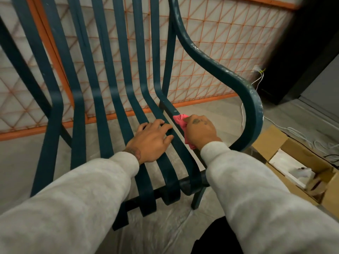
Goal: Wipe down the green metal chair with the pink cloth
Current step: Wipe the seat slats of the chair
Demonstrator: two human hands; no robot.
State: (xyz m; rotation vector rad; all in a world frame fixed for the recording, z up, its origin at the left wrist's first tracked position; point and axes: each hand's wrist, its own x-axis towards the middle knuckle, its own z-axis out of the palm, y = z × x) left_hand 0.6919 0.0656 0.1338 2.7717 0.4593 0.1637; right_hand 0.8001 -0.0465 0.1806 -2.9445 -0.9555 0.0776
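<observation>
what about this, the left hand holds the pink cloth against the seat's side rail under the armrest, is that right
Not quite. It is the right hand that holds the pink cloth against the seat's side rail under the armrest, as the head view shows. The left hand rests bare on the seat slats.

So the pink cloth (178,119) is being gripped in the right hand (200,131) and pressed against the right side rail of the green metal chair (55,125), low down under the curved armrest (254,114). The left hand (150,140) is being rested on the seat slats just beside it, fingers (161,123) spread across a couple of them. An orange mesh panel (211,52) is being seen through the backrest, and an open cardboard box (275,142) is being kept on the floor to the right.
</observation>
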